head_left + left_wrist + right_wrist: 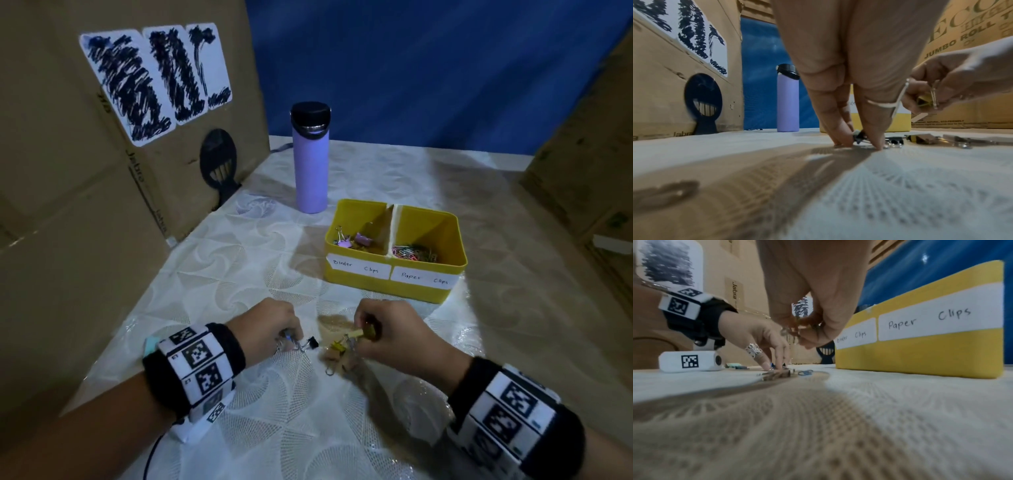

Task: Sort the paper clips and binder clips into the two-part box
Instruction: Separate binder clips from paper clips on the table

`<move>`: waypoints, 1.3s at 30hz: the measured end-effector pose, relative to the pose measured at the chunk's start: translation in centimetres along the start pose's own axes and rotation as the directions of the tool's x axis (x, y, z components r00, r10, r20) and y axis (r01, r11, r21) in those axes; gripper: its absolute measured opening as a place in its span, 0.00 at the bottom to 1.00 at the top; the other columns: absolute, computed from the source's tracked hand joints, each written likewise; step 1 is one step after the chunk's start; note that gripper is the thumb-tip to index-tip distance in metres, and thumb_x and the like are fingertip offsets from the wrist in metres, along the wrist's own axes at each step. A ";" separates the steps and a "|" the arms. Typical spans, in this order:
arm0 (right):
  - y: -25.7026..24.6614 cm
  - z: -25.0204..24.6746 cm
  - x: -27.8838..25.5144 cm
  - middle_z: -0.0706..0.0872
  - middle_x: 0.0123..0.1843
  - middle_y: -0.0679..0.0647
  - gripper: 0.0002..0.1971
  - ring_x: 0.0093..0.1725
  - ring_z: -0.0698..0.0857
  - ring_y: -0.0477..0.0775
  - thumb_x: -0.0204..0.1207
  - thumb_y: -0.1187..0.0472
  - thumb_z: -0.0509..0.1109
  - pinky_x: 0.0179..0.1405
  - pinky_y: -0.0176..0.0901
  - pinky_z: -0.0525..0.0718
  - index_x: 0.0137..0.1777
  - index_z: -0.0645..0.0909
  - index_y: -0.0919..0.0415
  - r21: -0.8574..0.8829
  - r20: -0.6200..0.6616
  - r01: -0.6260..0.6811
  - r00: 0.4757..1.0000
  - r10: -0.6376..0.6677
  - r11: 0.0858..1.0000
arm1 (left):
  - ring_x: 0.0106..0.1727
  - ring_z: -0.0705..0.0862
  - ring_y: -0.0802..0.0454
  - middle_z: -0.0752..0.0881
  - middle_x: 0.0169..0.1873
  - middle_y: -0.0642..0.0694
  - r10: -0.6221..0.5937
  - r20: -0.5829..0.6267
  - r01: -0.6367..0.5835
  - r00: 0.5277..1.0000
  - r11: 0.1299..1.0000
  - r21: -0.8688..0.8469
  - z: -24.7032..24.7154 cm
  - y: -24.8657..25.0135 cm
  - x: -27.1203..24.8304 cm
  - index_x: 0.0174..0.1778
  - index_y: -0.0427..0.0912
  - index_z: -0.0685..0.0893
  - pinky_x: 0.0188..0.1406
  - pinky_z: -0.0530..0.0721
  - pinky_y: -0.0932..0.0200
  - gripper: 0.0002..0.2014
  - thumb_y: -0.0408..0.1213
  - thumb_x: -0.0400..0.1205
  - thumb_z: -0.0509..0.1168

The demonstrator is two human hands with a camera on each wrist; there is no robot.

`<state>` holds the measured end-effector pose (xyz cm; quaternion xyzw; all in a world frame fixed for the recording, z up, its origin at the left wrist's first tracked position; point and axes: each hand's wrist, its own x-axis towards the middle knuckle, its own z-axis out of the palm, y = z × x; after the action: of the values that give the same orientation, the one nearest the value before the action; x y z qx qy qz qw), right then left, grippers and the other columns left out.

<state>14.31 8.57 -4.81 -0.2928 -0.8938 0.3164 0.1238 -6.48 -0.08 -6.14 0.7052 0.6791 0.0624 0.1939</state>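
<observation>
The yellow two-part box [376, 289] stands ahead on the right. Its left half, labelled Binder Clips, holds several binder clips [354, 240]; its right half, labelled Paper Clips, holds coloured paper clips [412, 253]. My left hand [291, 342] is down on the table, thumb and finger pinching a small black binder clip [859, 137]. A second black clip [894, 141] lies just to its right. My right hand [363, 329] is raised slightly, fingers curled round a yellow binder clip [359, 334]. Between the hands lies a small pile of binder clips [337, 354].
A purple bottle [310, 161] stands behind the box to its left. Cardboard walls close the left side [68, 205] and the right side [589, 171], with blue cloth at the back. A white patterned cloth [308, 428] covers the table.
</observation>
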 end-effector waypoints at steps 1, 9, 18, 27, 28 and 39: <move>0.0 0.0 0.1 0.77 0.27 0.47 0.07 0.26 0.73 0.44 0.61 0.67 0.73 0.29 0.38 0.71 0.34 0.78 0.58 0.099 -0.003 -0.040 0.999 0.041 0.994 | 0.52 0.84 0.49 0.84 0.52 0.42 0.007 -0.018 -0.007 1.000 1.000 -0.010 0.1 0.0 0.0 0.53 0.39 0.88 0.36 0.69 0.81 0.10 0.32 0.77 0.68; 0.3 -0.9 -0.3 0.83 0.37 0.59 0.11 0.33 0.78 0.52 0.75 0.77 0.58 0.28 0.36 0.76 0.41 0.71 0.60 0.640 0.270 -0.302 0.949 0.161 0.706 | 0.36 0.80 0.63 0.79 0.35 0.59 -0.135 -0.209 0.061 0.969 0.944 -0.325 -0.8 -0.4 -0.9 0.34 0.55 0.81 0.35 0.78 0.80 0.13 0.30 0.74 0.72; 2.4 -1.9 0.9 0.79 0.29 0.59 0.12 0.24 0.76 0.51 0.42 0.67 0.69 0.14 0.32 0.73 0.29 0.77 0.63 0.850 0.516 -0.526 0.842 0.154 0.025 | 0.34 0.84 0.59 0.83 0.36 0.48 -0.173 0.038 0.048 0.984 0.051 -0.998 -3.2 2.0 -3.8 0.54 0.40 0.87 0.35 0.84 0.72 0.17 0.28 0.68 0.72; 0.9 -2.6 2.3 0.74 0.18 0.43 0.09 0.20 0.69 0.41 0.76 0.59 0.66 0.19 0.29 0.63 0.39 0.87 0.58 0.226 0.389 -0.255 0.909 0.153 0.940 | 0.29 0.79 0.50 0.78 0.28 0.42 -0.089 0.434 0.318 0.896 -0.555 -0.769 -1.5 2.0 -1.0 0.34 0.35 0.83 0.23 0.83 0.65 0.08 0.37 0.67 0.69; 1.0 -2.5 2.5 0.77 0.16 0.39 0.08 0.21 0.74 0.39 0.75 0.60 0.67 0.20 0.25 0.66 0.43 0.88 0.57 0.066 0.377 -0.129 0.921 0.095 0.989 | 0.25 0.76 0.52 0.75 0.25 0.44 -0.151 0.458 0.326 0.876 -0.515 -0.793 -1.6 2.3 -0.5 0.27 0.38 0.79 0.18 0.79 0.68 0.11 0.42 0.70 0.65; 1.5 -1.7 3.2 0.87 0.38 0.52 0.08 0.36 0.79 0.49 0.71 0.54 0.70 0.32 0.39 0.76 0.48 0.87 0.52 -0.355 0.280 0.134 0.960 -0.032 0.925 | 0.49 0.82 0.56 0.82 0.43 0.56 -0.274 0.050 0.275 0.960 0.961 -0.010 -0.7 3.2 1.3 0.46 0.51 0.86 0.44 0.77 0.61 0.19 0.57 0.66 0.75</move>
<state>13.12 12.31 -4.34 -0.2267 -0.9575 0.1731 -0.0427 -3.68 1.37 -4.58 0.6037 0.7650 0.0236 0.2232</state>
